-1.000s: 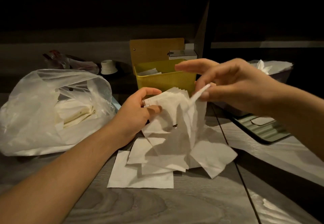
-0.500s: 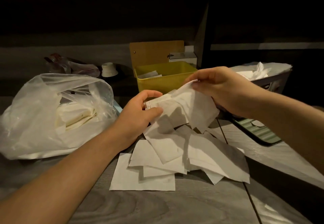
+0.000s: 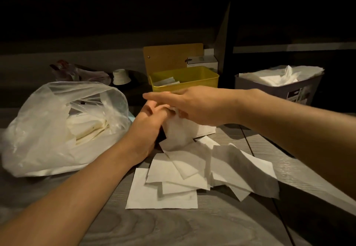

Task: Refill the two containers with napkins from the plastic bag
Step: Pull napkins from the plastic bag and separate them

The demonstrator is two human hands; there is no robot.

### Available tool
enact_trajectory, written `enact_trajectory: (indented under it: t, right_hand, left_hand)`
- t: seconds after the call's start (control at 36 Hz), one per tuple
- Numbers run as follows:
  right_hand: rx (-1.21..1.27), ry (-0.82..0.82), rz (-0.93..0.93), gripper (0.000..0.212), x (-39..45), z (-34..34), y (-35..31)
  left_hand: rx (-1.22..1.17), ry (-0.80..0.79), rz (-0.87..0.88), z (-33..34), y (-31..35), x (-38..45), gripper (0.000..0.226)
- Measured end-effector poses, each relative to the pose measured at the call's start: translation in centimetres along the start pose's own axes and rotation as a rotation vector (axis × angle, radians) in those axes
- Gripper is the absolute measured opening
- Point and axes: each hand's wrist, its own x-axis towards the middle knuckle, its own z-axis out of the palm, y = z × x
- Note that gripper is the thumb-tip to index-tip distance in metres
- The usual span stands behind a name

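- Two hands meet above the table [image 3: 173,230], in front of the yellow container [image 3: 194,83]
- Hidden: the right hand [image 3: 194,105] covers the left hand's fingertips and the top of the held napkins [image 3: 179,132]; how many napkins are held cannot be counted
- Hidden: the right thumb and palm side face down; whether the right hand touches the held napkins cannot be told
- Cut off: both forearms leave the frame, left at the bottom-left corner, right at the right edge
- Hard to make out: the dark back of the scene; a crumpled wrapper [image 3: 77,72] and a small white cap [image 3: 121,77] lie behind the bag [image 3: 38,130]
- Left hand [image 3: 148,122]: raised from the lower left, fingers curled round the held napkins, which hang down to the loose pile
- Right hand: reaches in from the right, back up, fingers straight and together, pointing left, lying over the left hand
- Loose napkins [image 3: 173,188]: spread flat and overlapping on the table, just below and right of the hands
- Bag: clear plastic, open, left of the left arm, with folded napkins visible inside
- Yellow container: open, lid upright behind it, a few napkins inside near its left wall
- Grey container [image 3: 300,91]: far right, well apart from the hands, heaped with white napkins above its rim
- White box [image 3: 202,61]: behind the yellow container, partly hidden by it
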Motion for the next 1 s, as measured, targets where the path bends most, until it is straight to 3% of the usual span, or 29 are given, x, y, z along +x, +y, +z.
enact_trajectory:
  t: [0.11, 0.19, 0.28, 0.33, 0.39, 0.64, 0.83, 0.92, 1.0]
  right_hand:
    - [0.131, 0.11, 0.045, 0.083, -0.9, 0.3, -0.1]
    - [0.235, 0.173, 0.056, 0.051, -3.6, -1.0, 0.4]
    - [0.483, -0.082, 0.07, 0.032, -6.8, -2.7, 1.1]
    - [0.636, -0.323, 0.017, 0.037, -8.0, -2.7, 0.9]
    - [0.621, -0.449, -0.035, 0.044, -8.3, -2.2, 0.5]
    - [0.533, -0.543, -0.029, 0.033, -8.1, -2.1, 0.1]
    - [0.524, -0.44, 0.073, 0.012, -8.6, -2.7, 0.9]
    - [0.676, -0.239, 0.109, 0.007, -8.7, -3.1, 1.0]
    - [1.034, 0.094, 0.231, 0.02, -8.3, -2.9, 1.2]
  left_hand:
    - [0.248, -0.059, 0.076, -0.2, -0.4, 0.0, 0.072]
    - [0.285, -0.029, 0.071, -0.2, -0.3, 0.1, 0.071]
    - [0.31, -0.004, 0.062, -0.1, -0.3, 0.0, 0.072]
    - [0.326, -0.004, 0.061, -0.1, -0.3, 0.1, 0.071]
    - [0.327, -0.005, 0.06, -0.1, -0.4, 0.1, 0.069]
    - [0.304, -0.011, 0.043, -0.1, -0.3, 0.1, 0.063]
    - [0.283, -0.012, 0.024, -0.2, -0.5, 0.2, 0.061]
    - [0.276, -0.012, 0.025, -0.3, -0.6, 0.3, 0.06]
    - [0.264, -0.028, 0.029, -0.5, -0.9, 0.5, 0.06]
